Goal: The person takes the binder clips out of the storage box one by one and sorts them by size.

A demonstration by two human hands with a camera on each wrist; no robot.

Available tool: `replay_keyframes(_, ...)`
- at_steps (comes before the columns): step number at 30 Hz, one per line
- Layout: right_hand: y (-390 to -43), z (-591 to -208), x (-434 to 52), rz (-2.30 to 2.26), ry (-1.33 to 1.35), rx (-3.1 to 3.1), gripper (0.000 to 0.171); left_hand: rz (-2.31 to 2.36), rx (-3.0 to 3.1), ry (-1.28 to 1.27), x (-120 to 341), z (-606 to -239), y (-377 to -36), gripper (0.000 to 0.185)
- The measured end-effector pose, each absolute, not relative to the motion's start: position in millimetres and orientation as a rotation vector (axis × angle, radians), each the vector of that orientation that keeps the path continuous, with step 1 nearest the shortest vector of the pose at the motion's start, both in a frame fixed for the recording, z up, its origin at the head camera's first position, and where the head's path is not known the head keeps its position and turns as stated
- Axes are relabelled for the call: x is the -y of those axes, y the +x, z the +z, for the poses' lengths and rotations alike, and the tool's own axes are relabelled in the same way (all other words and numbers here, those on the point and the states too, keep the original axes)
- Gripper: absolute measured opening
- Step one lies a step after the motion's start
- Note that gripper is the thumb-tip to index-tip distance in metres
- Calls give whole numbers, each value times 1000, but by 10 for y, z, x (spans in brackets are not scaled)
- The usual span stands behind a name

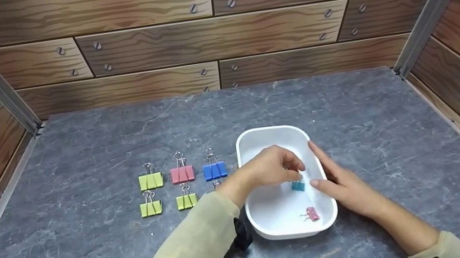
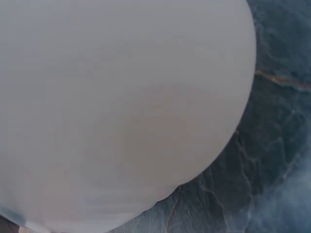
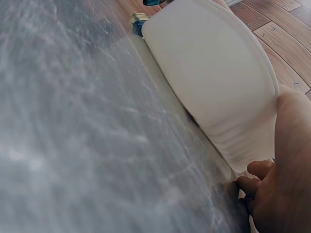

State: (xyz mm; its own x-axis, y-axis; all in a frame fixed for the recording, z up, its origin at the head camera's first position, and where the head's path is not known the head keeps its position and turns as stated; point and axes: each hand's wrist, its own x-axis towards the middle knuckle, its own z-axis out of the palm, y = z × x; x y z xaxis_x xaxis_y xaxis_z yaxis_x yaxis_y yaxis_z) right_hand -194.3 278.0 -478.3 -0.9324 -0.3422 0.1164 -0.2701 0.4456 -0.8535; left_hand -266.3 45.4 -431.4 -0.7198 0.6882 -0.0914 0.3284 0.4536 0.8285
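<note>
A white plastic tub (image 1: pixel 291 225) stands on the tabletop; its outer wall (image 2: pixel 146 97) fills most of the left wrist view. My left hand (image 1: pixel 275 165) reaches over the tub's left rim with curled fingers. Its thumb and fingertips pinch a small teal binder clip (image 1: pixel 298 186) by the handles. A small pink binder clip (image 1: pixel 312 214) lies in the near right part of the tub. On the right side my right hand (image 1: pixel 345 187) grips the tub's wall, thumb at the rim and fingers along the outside; the right wrist view shows fingertips low against the wall.
Left of the tub are two rows of binder clips: a lime clip (image 1: pixel 151 181), a pink clip (image 1: pixel 182 174) and a blue clip (image 1: pixel 215 170) behind, lime clips (image 1: pixel 151 208) in front. My left forearm partly covers the front row. Wood-patterned panels (image 1: pixel 215 36) enclose the table.
</note>
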Motion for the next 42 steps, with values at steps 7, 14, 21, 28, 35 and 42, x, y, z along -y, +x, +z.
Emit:
replay_keyframes(7,-1945,-4801,-2775,-1546,-579,-2586,82,1127,-2309,846,-464,-4317,-2652,13)
replay_keyframes(14,-1941,-4793,-2767,-1534,-570,-2592,81,1088,-2327,846,-478,-4335,-2653,13)
replay_keyframes(21,-1938,-4791,-2772,-1521,-568,-2596,81,1067,-2345,850,-481,-4344,-2647,12)
replay_keyframes(28,-1939,-4785,-2776,-1525,-573,-2607,81,1068,-2364,867,-500,-4333,-2646,11)
replay_keyframes(35,-1935,-4788,-2781,-1527,-575,-2618,81,1228,-2411,844,-517,-4307,-2636,13)
replay_keyframes(42,-1937,-4788,-2771,-1534,-568,-2601,82,1396,-2470,864,-470,-4230,-2624,13)
